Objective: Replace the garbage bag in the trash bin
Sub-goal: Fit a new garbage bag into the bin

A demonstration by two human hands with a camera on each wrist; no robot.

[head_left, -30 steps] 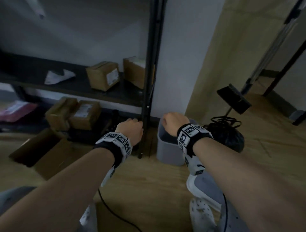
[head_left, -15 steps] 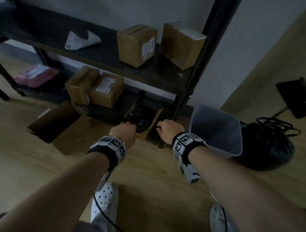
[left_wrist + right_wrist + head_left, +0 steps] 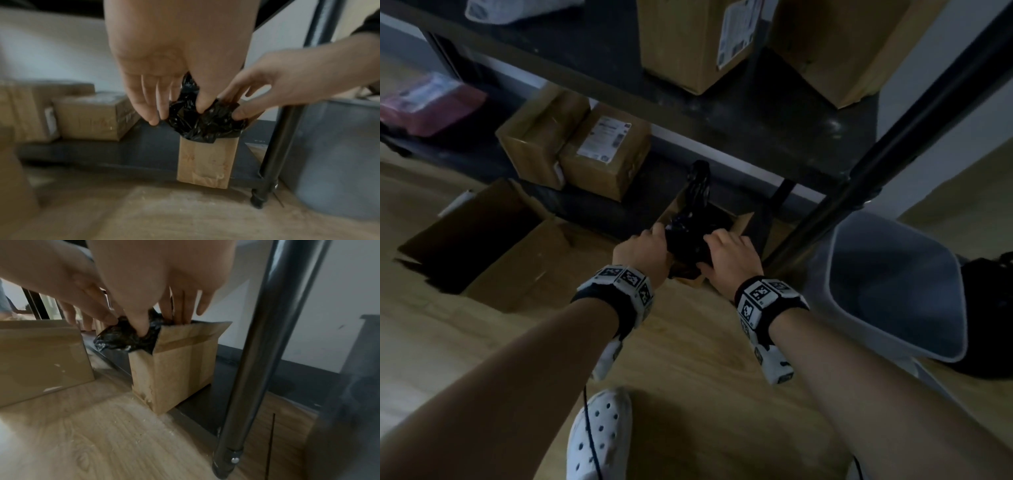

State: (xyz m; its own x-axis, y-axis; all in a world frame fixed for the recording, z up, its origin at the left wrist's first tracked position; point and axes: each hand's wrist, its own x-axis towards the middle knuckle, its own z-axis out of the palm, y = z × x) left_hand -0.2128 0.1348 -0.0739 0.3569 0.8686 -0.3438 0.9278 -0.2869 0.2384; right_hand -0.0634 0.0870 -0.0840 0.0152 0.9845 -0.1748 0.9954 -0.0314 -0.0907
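- Nearest you, both hands are down in the small box point(image 3: 736, 222) at about 12 o'clock, right on the edge of the bottom shelf point(image 3: 626, 209).
- Your left hand point(image 3: 642, 251) has its thumb and fingers digging into the bag point(image 3: 203, 120). Your right hand point(image 3: 729, 257) has its thumb in the black plastic too, other fingers inside the box wall. So both are pinching film, not the cardboard.
- That bag looks thin, crinkly and slick, nearly weightless I'd guess. It'll bunch and slide, so pinch a good wad instead of a single layer. Probably tears if it snags on the box flap.
- The box looks light too. I'd expect it to lift with the bag unless one hand pins it.
- Further right, around 3 o'clock, the bin point(image 3: 893, 284) sits unlined beside the shelf post point(image 3: 866, 178).
- Behind it, the full black sack point(image 3: 986, 318) is on the floor.
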